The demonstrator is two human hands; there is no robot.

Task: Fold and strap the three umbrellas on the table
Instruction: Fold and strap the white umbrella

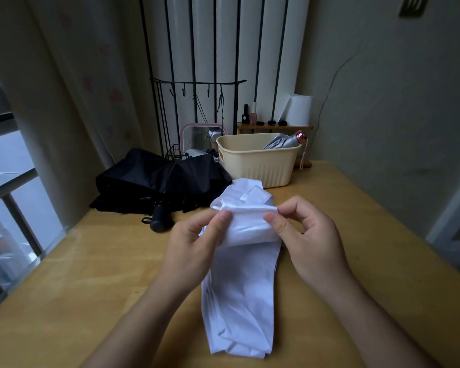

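A dim corner, lit from the left

Grey daylight comes in through the window (8, 155) at the left, its metal frame (10, 185) just beside a pale curtain (64, 88) (faint pink shapes printed on it). A light wooden table (356, 208) fills the foreground, its far end near a plain cream wall (396, 88). Behind it stand black vertical bars (215, 49) and a black wire rack (197, 83) with hooks, plus a small wooden shelf (274, 127) bearing a white paper roll (300, 110).
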